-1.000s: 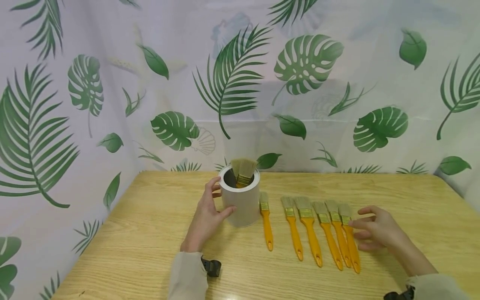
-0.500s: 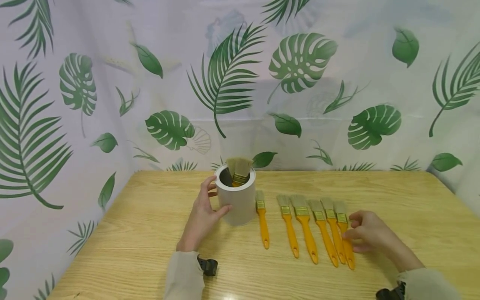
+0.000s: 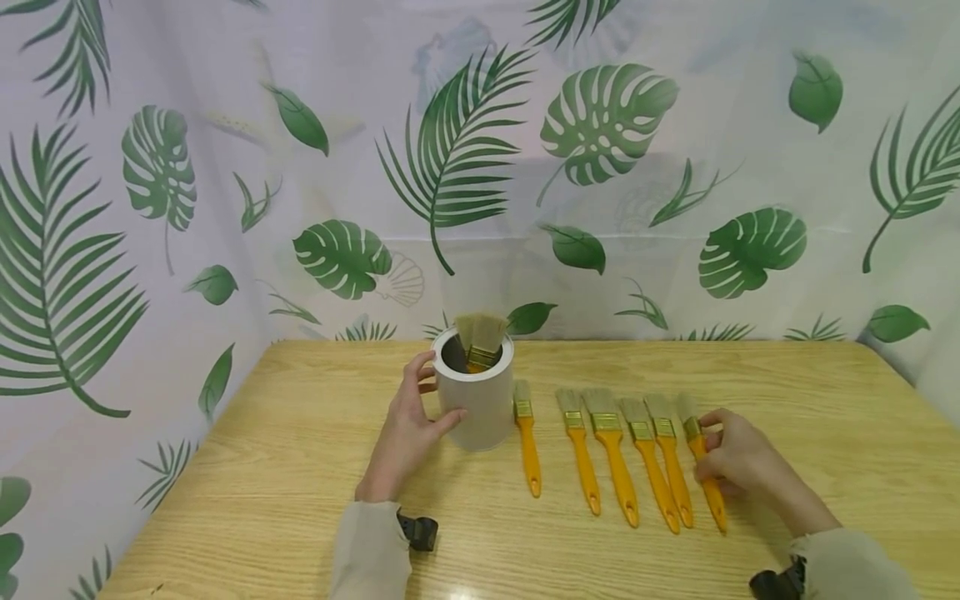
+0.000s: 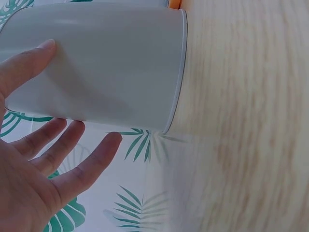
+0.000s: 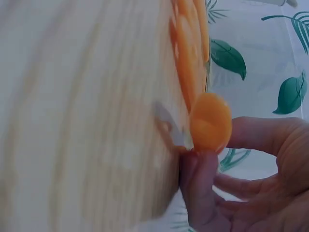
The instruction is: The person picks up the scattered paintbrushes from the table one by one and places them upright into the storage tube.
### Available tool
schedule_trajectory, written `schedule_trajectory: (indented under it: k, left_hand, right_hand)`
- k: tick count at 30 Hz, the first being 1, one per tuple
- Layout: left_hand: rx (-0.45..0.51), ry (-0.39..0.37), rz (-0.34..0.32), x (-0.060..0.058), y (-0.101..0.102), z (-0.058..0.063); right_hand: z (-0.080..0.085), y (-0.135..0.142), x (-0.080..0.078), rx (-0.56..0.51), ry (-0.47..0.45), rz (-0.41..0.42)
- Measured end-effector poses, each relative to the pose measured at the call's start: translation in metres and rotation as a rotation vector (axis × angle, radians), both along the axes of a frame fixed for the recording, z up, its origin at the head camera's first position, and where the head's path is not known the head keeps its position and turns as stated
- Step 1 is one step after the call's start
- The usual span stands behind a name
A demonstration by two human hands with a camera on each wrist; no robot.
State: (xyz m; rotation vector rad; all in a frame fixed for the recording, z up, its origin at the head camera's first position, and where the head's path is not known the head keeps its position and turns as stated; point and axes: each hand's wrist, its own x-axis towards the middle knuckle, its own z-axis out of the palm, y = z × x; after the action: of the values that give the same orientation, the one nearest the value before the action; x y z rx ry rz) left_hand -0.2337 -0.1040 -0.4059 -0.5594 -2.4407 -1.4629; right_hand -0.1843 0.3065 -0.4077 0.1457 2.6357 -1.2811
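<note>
A pale grey can [image 3: 476, 417] with a white rim stands upright on the wooden table. Bristle ends of paintbrushes [image 3: 483, 335] poke out of its mouth. My left hand [image 3: 401, 442] holds the can's left side; in the left wrist view, the thumb lies on the wall of the can [image 4: 116, 63] and the fingers along its edge. Over at the right, my right hand [image 3: 742, 458] pinches the orange handle of the rightmost paintbrush [image 3: 716, 496]. The right wrist view shows the handle's end [image 5: 210, 123] between thumb and fingers.
Beside the can lies a single paintbrush [image 3: 528, 450]. Between it and my right hand several more lie in a row, among them a wider paintbrush [image 3: 618, 475]. A leaf-printed cloth [image 3: 480, 167] hangs behind the table [image 3: 247, 492].
My right hand has closed on the rightmost paintbrush and shifted it slightly right, away from its neighbour. The left hand stays on the can.
</note>
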Motion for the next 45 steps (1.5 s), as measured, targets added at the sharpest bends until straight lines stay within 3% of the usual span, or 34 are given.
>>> schedule_trajectory:
  k: [14,28,45]
  left_hand:
    - [0.0,0.0,-0.004,-0.001,0.0,-0.001]
    - [-0.002,0.001,0.003,-0.001,0.0,-0.002]
    - [0.001,0.0,0.006,-0.001,0.0,0.0]
  right_hand:
    - [0.003,0.016,0.0,-0.132,-0.002,-0.022]
    - [0.006,0.015,0.001,-0.276,0.154,-0.062]
    - [0.014,0.002,-0.007,-0.43,0.234,-0.14]
